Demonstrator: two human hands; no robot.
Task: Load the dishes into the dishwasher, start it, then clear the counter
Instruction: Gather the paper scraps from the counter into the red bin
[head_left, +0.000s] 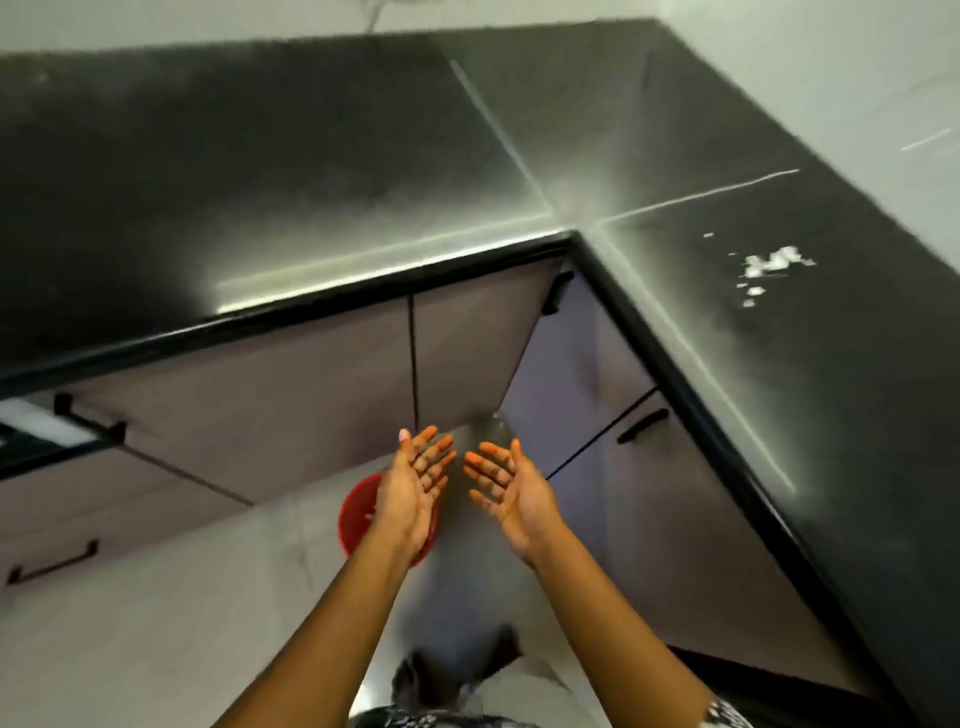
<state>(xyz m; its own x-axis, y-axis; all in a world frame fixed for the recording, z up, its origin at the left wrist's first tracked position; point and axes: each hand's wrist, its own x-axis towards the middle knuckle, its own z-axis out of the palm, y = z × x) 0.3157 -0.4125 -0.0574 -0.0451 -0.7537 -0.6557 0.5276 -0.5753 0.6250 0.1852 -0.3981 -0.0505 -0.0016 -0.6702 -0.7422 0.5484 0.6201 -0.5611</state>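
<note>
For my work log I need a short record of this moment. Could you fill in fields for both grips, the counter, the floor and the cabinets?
left grip: open, palm up, holds nothing
right grip: open, palm up, holds nothing
counter: dark, L-shaped; white bits on its right part
floor: red bowl, partly behind the left grip
cabinets: under the counter, black handles

Free corner between cabinet fronts (285, 395); red bowl (358, 514) low at left.

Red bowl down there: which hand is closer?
Left. The left hand overlaps the red bowl in view, open above it; the right hand is open off to its right, not overlapping.
</note>
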